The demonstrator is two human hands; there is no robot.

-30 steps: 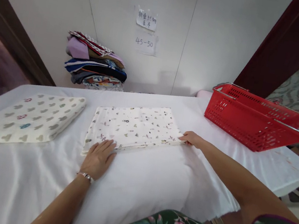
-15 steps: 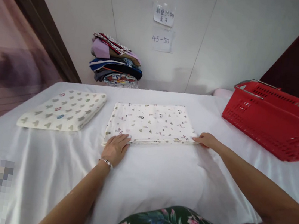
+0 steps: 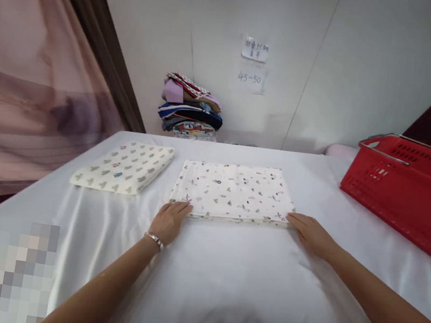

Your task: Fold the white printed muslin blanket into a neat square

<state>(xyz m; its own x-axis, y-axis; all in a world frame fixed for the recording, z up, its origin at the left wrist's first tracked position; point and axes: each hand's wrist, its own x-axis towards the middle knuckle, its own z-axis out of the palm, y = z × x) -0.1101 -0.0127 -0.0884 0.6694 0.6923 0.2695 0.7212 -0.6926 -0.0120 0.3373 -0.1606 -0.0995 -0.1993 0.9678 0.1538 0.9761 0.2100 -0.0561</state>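
Note:
A white cloth (image 3: pixel 235 189) printed with small scattered motifs lies folded into a flat rectangle in front of me, its layered edge facing my body. At its near left corner rests my left hand (image 3: pixel 170 222), fingers stretched out over the fabric; a silver bracelet circles that wrist. My right hand (image 3: pixel 312 236) touches the near right corner with extended fingers, palm low to the table. Neither hand grips the cloth. To the left is a second folded cloth (image 3: pixel 126 169), cream with grey mouse-head shapes and a few coloured ones.
White satiny fabric covers the table (image 3: pixel 230 273). A red plastic basket (image 3: pixel 410 195) with metal handles stands at the right. Behind the far edge rises a stack of folded textiles (image 3: pixel 191 108) against the wall. Pink curtain (image 3: pixel 41 74) hangs on the left.
My right hand has gone from pinching the cloth's near right corner to lying flatter against it. My left hand stays at its corner. The camera view has shifted, moving everything rightward.

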